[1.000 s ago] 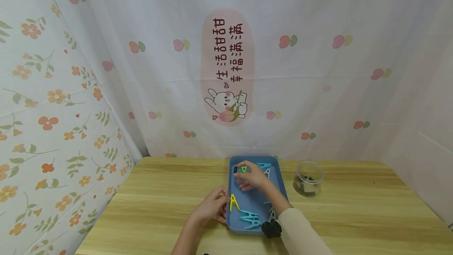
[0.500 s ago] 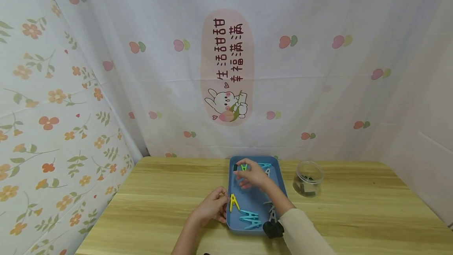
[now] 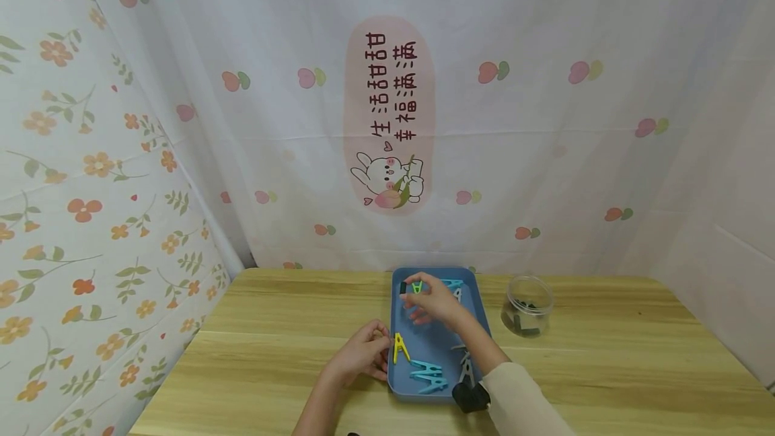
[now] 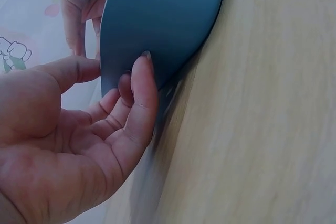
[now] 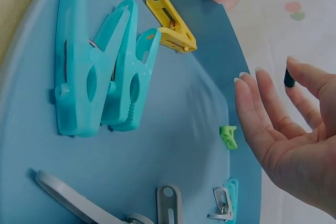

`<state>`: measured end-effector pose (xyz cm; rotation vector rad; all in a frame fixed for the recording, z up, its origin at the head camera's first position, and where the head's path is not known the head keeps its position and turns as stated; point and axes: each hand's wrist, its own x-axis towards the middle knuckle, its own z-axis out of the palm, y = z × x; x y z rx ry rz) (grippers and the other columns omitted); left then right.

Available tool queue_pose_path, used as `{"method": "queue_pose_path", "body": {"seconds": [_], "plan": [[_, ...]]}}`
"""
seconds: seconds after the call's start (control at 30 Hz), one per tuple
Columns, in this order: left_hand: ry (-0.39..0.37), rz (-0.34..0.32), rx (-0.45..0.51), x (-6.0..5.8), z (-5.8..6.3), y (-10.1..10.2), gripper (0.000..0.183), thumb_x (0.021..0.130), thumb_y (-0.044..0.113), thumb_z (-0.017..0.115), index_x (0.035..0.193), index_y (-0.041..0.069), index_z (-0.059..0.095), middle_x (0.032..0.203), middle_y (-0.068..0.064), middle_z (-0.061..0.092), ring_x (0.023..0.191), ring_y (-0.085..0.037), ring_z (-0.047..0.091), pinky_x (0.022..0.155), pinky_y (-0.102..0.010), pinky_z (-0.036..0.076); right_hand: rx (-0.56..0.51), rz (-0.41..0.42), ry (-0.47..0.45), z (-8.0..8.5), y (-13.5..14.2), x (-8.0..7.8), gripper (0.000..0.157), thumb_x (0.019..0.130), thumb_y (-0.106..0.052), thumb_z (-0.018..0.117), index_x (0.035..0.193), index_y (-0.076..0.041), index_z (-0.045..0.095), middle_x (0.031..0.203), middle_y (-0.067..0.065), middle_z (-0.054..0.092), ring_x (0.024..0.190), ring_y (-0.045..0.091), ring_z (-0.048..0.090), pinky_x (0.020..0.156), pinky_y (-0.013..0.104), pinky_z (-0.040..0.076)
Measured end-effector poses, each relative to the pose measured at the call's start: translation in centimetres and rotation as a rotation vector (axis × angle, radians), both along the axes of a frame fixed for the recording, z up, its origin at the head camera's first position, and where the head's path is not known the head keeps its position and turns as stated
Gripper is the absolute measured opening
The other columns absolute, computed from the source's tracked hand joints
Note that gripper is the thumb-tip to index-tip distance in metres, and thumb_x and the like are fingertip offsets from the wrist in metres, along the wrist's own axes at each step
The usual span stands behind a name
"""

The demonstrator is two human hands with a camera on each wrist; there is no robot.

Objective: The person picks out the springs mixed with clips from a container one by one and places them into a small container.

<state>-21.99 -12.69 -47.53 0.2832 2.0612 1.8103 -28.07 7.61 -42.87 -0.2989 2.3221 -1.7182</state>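
Observation:
My right hand (image 3: 432,301) is over the far half of a blue tray (image 3: 432,338), pinching a small dark cylinder-shaped piece (image 5: 289,79) between thumb and index finger. Its other fingers are spread and loosely bent. At the tray's left side, my left hand (image 4: 105,145) holds the rim, thumb at the edge and bent fingers against the outer wall. Inside the tray lie a yellow clothespin (image 5: 170,22) near the left hand, turquoise clothespins (image 5: 79,61) at the near end, a small green clothespin (image 5: 228,136) at the far end, and grey clothespins (image 5: 169,205) along the right side.
A clear round jar (image 3: 527,308) with several dark pieces inside stands on the wooden table (image 3: 605,348), right of the tray. A patterned curtain (image 3: 521,153) hangs behind the table's far edge. The right wrist's black camera (image 3: 470,397) overlaps the tray's near right corner.
My right hand has lifted the dark piece very slightly, and its forearm has shifted a little toward the near right. The left hand stays at the rim.

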Motion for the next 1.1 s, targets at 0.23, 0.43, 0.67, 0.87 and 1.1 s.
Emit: {"method": "queue_pose_path", "body": {"seconds": [0.23, 0.43, 0.67, 0.87, 1.1], "plan": [[0.003, 0.012, 0.011, 0.0, 0.1, -0.2, 0.016, 0.101, 0.013, 0.056, 0.111, 0.003, 0.049, 0.085, -0.006, 0.062, 0.066, -0.016, 0.061, 0.060, -0.028, 0.060, -0.003, 0.008, 0.006, 0.0, 0.1, 0.3, 0.042, 0.103, -0.013, 0.068, 0.140, 0.002, 0.053, 0.109, 0.030, 0.073, 0.079, 0.035, 0.074, 0.073, 0.047, 0.065], [-0.001, 0.014, 0.017, -0.1, 0.1, -0.1, 0.017, 0.101, 0.011, 0.056, 0.113, 0.002, 0.048, 0.085, -0.006, 0.061, 0.065, -0.015, 0.061, 0.059, -0.028, 0.060, -0.019, 0.010, 0.021, 0.2, 0.1, 0.6, 0.043, 0.103, -0.013, 0.068, 0.140, 0.003, 0.053, 0.108, 0.030, 0.072, 0.080, 0.037, 0.074, 0.073, 0.048, 0.065], [-0.002, 0.007, 0.014, -0.1, 0.0, -0.2, 0.016, 0.101, 0.011, 0.056, 0.113, 0.003, 0.047, 0.085, -0.006, 0.061, 0.065, -0.016, 0.061, 0.059, -0.028, 0.060, -0.026, 0.016, 0.034, 0.2, 0.2, 0.8, 0.043, 0.103, -0.013, 0.068, 0.139, 0.004, 0.053, 0.108, 0.031, 0.072, 0.079, 0.034, 0.074, 0.073, 0.047, 0.065], [-0.004, -0.002, 0.008, -0.2, -0.1, -0.2, 0.015, 0.102, 0.012, 0.055, 0.112, 0.004, 0.047, 0.086, -0.006, 0.061, 0.065, -0.016, 0.061, 0.059, -0.029, 0.060, -0.024, 0.024, 0.045, 0.0, 0.3, 1.1, 0.044, 0.103, -0.013, 0.068, 0.140, 0.005, 0.052, 0.108, 0.030, 0.072, 0.077, 0.032, 0.073, 0.072, 0.047, 0.065], [-0.011, -0.008, 0.000, -0.3, 0.0, -0.2, 0.015, 0.103, 0.012, 0.055, 0.113, 0.005, 0.047, 0.087, -0.007, 0.062, 0.066, -0.017, 0.061, 0.060, -0.030, 0.061, -0.026, 0.014, 0.048, 0.0, 0.3, 1.4, 0.044, 0.103, -0.014, 0.068, 0.140, 0.004, 0.052, 0.108, 0.030, 0.072, 0.077, 0.033, 0.073, 0.072, 0.047, 0.065]]}}
